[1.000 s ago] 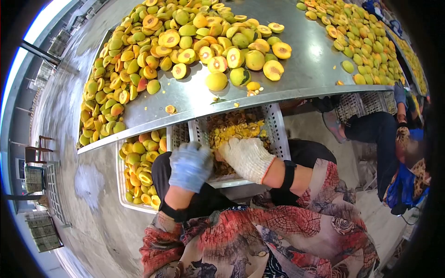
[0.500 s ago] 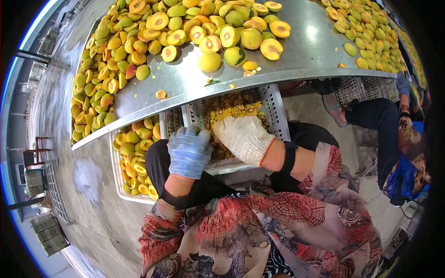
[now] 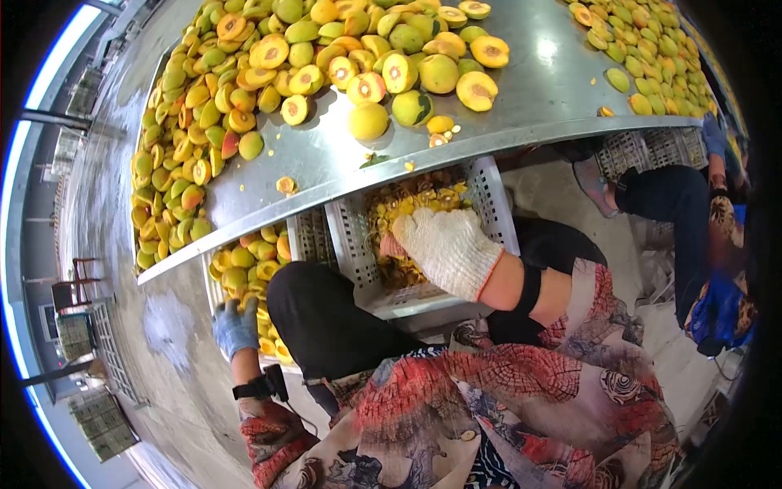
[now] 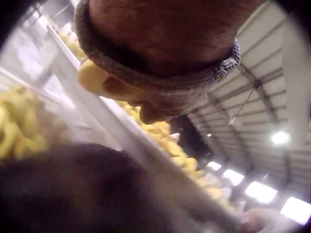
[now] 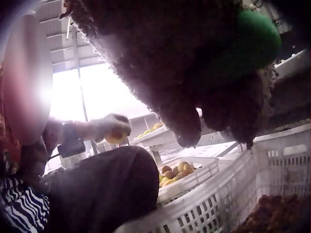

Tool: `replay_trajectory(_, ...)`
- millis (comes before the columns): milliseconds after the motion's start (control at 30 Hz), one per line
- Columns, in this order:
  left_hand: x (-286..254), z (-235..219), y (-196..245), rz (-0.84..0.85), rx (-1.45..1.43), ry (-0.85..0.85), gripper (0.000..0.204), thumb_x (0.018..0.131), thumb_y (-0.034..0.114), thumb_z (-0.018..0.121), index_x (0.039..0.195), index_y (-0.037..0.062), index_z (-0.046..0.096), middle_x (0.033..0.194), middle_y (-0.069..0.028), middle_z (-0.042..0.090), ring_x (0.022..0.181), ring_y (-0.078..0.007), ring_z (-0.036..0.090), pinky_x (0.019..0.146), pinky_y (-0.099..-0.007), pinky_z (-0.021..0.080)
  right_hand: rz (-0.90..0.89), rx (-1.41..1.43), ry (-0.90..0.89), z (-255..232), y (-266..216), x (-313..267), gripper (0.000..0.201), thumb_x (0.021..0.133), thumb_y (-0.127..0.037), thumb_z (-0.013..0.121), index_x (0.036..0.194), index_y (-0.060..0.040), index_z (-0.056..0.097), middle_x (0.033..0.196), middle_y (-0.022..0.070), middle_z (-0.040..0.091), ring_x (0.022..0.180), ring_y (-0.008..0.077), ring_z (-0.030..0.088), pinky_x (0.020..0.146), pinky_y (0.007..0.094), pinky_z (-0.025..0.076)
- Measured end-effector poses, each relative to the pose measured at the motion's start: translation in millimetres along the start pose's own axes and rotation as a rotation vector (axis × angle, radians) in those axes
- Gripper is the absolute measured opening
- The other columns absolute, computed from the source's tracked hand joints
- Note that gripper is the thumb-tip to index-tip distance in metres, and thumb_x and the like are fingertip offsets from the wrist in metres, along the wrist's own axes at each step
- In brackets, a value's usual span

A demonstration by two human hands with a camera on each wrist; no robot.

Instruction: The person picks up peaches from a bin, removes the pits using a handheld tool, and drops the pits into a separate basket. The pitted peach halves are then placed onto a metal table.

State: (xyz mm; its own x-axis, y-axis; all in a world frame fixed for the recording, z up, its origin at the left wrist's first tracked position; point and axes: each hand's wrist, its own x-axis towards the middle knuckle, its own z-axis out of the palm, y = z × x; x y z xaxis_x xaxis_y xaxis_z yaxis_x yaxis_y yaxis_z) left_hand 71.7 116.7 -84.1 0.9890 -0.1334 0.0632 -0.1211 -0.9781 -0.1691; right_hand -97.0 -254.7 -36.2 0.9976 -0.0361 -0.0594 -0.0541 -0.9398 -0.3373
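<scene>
My left hand [image 3: 236, 328], in a blue-grey glove, is at the outer edge of the fruit crate [image 3: 213, 281] left of my knee. It grips a yellow peach half [image 5: 115, 136], seen under its fingers in the right wrist view. My right hand [image 3: 450, 248], in a white knitted glove, hangs over the white crate [image 3: 352, 244] between my knees. Its fingers curl down around a smooth green thing [image 5: 260, 41], whose kind I cannot tell. Below it lie yellow scraps and brown pits [image 3: 432, 196].
A metal table [image 3: 342, 163] spans the front, its edge over the crates. Halved peaches [image 3: 220, 106] are heaped on its left, more fruit [image 3: 643, 65] on its right. My dark-clad knee [image 3: 318, 310] stands between the two crates. Another person's leg [image 3: 668, 196] is at the right.
My left hand has gone from beside the right hand, over the middle crate, out left past my knee to the fruit crate. The right hand stays above the scraps.
</scene>
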Motion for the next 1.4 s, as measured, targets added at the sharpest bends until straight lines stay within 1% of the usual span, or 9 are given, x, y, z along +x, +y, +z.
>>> replay_trajectory(200,44.3,-75.4,110.7,0.295,-0.931,0.075,0.047,0.071,0.023,0.075,0.110,0.0021,0.061,0.112,-0.0173,0.059,0.101,-0.0281,0.058,0.085,-0.0352,0.046,0.039,0.033,0.137,6.0,3.4,-4.8,0.019,0.084,-0.032,0.053,0.085,-0.0133,0.058,0.072,0.0066,0.062,0.067,0.0253,0.065,0.055,0.0393,0.051)
replay_trajectory(367,80.2,-113.8,277.1,0.408,-0.672,-0.194,0.067,0.065,0.040,0.072,0.118,0.0016,0.056,0.114,-0.0223,0.059,0.106,-0.0324,0.058,0.087,-0.0371,0.045,0.041,0.011,0.009,9.8,1.2,-3.6,0.018,0.082,-0.027,0.054,0.083,-0.0106,0.060,0.075,0.0078,0.061,0.065,0.0244,0.065,0.049,0.0381,0.050)
replay_trajectory(533,97.5,-116.8,348.3,0.521,-0.315,-0.407,0.072,0.064,0.050,0.071,0.114,-0.0005,0.056,0.101,-0.0248,0.063,0.097,-0.0339,0.062,0.083,-0.0367,0.048,0.036,0.059,-0.146,2.7,3.5,-6.7,0.018,0.082,-0.026,0.057,0.091,-0.0115,0.064,0.082,0.0094,0.066,0.077,0.0260,0.068,0.056,0.0464,0.051)
replay_trajectory(667,106.2,-99.7,355.2,0.531,-0.221,-0.395,0.063,0.060,0.039,0.074,0.107,-0.0001,0.059,0.090,-0.0190,0.066,0.079,-0.0296,0.066,0.070,-0.0338,0.052,0.028,0.152,-0.268,-3.9,9.3,-4.7,0.019,0.083,-0.022,0.056,0.098,-0.0156,0.064,0.091,0.0094,0.066,0.084,0.0283,0.067,0.065,0.0454,0.052)
replay_trajectory(767,119.2,-74.3,326.0,0.327,-1.026,-0.623,0.056,0.066,0.025,0.073,0.110,-0.0047,0.054,0.086,-0.0116,0.066,0.073,-0.0239,0.065,0.064,-0.0300,0.052,0.043,0.185,-0.221,-23.4,14.4,-12.9,0.018,0.083,-0.020,0.056,0.100,-0.0161,0.061,0.091,0.0098,0.065,0.084,0.0299,0.066,0.067,0.0430,0.053)
replay_trajectory(933,72.9,-94.3,255.4,0.304,-2.242,-1.114,0.059,0.069,0.000,0.059,0.126,-0.0010,0.044,0.124,-0.0215,0.051,0.109,-0.0364,0.054,0.093,-0.0496,0.047,0.046,0.377,0.144,-22.6,21.3,-11.1,0.023,0.080,-0.022,0.060,0.094,-0.0055,0.053,0.082,0.0140,0.062,0.078,0.0350,0.063,0.066,0.0438,0.051)
replay_trajectory(1100,15.7,-107.3,241.9,0.052,-2.564,-1.092,0.061,0.083,0.043,0.062,0.123,-0.0004,0.048,0.118,-0.0224,0.054,0.106,-0.0394,0.054,0.092,-0.0509,0.046,0.024,0.869,0.259,-16.0,11.3,0.1,0.036,0.074,-0.029,0.070,0.086,-0.0027,0.048,0.079,0.0190,0.054,0.078,0.0406,0.056,0.065,0.0438,0.044)
replay_trajectory(1200,-2.7,-105.2,246.1,-0.157,-2.514,-0.853,0.056,0.086,0.046,0.056,0.118,0.0001,0.051,0.111,-0.0220,0.058,0.101,-0.0357,0.057,0.089,-0.0479,0.047,0.047,0.861,0.265,-19.5,1.7,2.4,0.039,0.073,-0.028,0.071,0.092,-0.0027,0.048,0.080,0.0190,0.054,0.079,0.0414,0.056,0.065,0.0440,0.045)
replay_trajectory(1400,-26.0,-113.5,245.2,0.053,-2.435,-0.645,0.049,0.086,0.034,0.056,0.115,-0.0050,0.052,0.110,-0.0198,0.059,0.101,-0.0336,0.057,0.091,-0.0458,0.046,0.027,0.748,0.345,-1.0,-7.2,13.2,0.036,0.073,-0.019,0.066,0.097,-0.0002,0.047,0.082,0.0216,0.060,0.080,0.0411,0.059,0.068,0.0488,0.048)
